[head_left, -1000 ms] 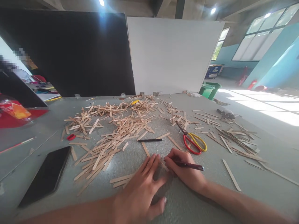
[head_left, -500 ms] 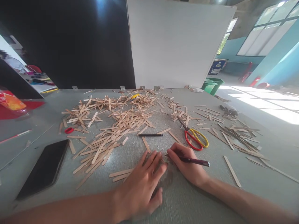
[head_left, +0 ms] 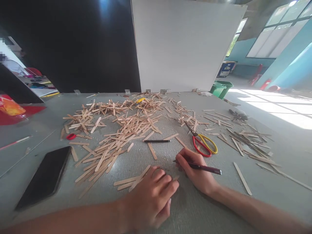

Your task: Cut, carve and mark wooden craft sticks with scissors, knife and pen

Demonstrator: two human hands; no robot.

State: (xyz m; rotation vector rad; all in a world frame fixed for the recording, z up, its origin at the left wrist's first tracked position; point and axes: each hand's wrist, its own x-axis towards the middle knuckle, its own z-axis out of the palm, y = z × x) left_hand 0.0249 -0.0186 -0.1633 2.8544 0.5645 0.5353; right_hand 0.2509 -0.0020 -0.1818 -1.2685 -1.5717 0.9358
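Observation:
My right hand (head_left: pixel 195 167) is closed around a dark maroon pen (head_left: pixel 207 168), its tip pointing left above the grey tabletop. Left of the tip, my left hand (head_left: pixel 157 191) has its fingers curled over. What looks like the pale rounded end of a craft stick (head_left: pixel 175 177) pokes out past its fingertips; the rest is hidden by the hand. Several flat wooden sticks (head_left: pixel 125 181) lie beside that hand, one partly under it. Beyond the hands rest a black pen (head_left: pixel 157 141) and scissors (head_left: pixel 206 144) with red and yellow handles.
A large heap of wooden sticks (head_left: pixel 131 126) spreads over the middle and left. More sticks and thin strips (head_left: pixel 253 146) lie at right. A black phone (head_left: pixel 44 177) and a red ring (head_left: pixel 71 136) are at left. Black and white panels (head_left: pixel 185 45) stand along the back edge.
My left hand has drawn its spread fingers into a curl, and a pale stick end now shows at its fingertips. My right hand has shifted slightly right with the pen.

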